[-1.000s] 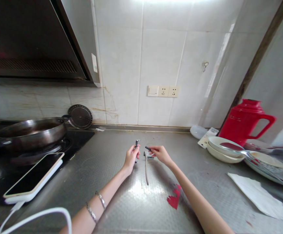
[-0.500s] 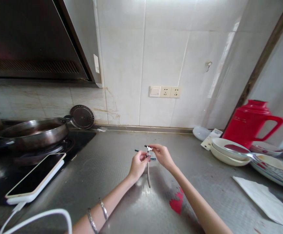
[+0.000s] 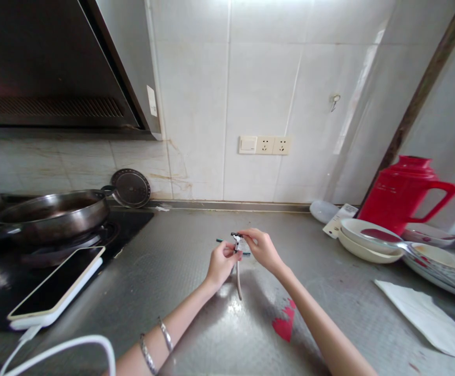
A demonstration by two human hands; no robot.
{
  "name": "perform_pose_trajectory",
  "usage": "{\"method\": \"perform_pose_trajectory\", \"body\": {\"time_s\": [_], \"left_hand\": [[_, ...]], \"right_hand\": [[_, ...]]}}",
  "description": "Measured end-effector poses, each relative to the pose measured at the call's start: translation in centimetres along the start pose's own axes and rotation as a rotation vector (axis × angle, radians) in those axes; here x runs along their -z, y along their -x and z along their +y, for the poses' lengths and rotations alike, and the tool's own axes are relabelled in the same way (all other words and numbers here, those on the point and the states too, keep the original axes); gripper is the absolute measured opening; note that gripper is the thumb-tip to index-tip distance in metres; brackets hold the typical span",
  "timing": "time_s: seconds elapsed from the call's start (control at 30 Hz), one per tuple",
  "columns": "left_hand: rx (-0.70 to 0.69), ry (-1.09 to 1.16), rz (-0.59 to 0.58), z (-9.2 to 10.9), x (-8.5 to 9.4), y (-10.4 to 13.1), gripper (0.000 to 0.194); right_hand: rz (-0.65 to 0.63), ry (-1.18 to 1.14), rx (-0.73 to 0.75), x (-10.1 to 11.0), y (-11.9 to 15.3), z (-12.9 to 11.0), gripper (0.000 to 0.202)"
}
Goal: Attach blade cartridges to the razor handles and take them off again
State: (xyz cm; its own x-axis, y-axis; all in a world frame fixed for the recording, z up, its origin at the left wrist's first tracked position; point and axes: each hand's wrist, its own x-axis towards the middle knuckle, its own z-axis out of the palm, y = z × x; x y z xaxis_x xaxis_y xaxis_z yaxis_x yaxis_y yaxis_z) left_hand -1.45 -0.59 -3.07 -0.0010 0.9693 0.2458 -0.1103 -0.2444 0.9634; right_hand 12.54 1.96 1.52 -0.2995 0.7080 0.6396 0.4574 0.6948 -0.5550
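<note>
Above the metal counter, my left hand [image 3: 222,265] is closed in a pinch around a small black-and-white piece [image 3: 236,242] whose kind I cannot make out. A curved grey-brown tube or strip [image 3: 239,284] hangs below the fingers. Thin dark-green ends [image 3: 246,254] stick out on either side of the hand; whether they join the piece is unclear. At the piece's dark top, my right hand [image 3: 261,248] pinches with thumb and fingertips. The fingers hide much of the piece.
A phone on a white block [image 3: 57,284] with a white cable lies at left, beside the stove's pan [image 3: 58,216]. At right stand a red thermos jug [image 3: 401,193], stacked bowls [image 3: 368,250] and a white paper [image 3: 423,316]. A red patch [image 3: 285,322] marks the counter.
My right fingertips have shifted slightly at the top of the small piece. Less white and more black shows there now. My left hand keeps its pinch almost unmoved.
</note>
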Motion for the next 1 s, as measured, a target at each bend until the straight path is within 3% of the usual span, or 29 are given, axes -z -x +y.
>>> {"method": "perform_pose_trajectory", "body": {"time_s": [0.57,1.0], "left_hand": [[0.003,0.025,0.006,-1.0,0.1,-0.4,0.028],[0.067,0.05,0.019,-0.2,-0.1,-0.4,0.027]], "right_hand": [[0.004,0.005,0.043,0.0,0.1,0.1,0.025],[-0.009,0.027,0.079,0.1,0.2,0.1,0.026]]}}
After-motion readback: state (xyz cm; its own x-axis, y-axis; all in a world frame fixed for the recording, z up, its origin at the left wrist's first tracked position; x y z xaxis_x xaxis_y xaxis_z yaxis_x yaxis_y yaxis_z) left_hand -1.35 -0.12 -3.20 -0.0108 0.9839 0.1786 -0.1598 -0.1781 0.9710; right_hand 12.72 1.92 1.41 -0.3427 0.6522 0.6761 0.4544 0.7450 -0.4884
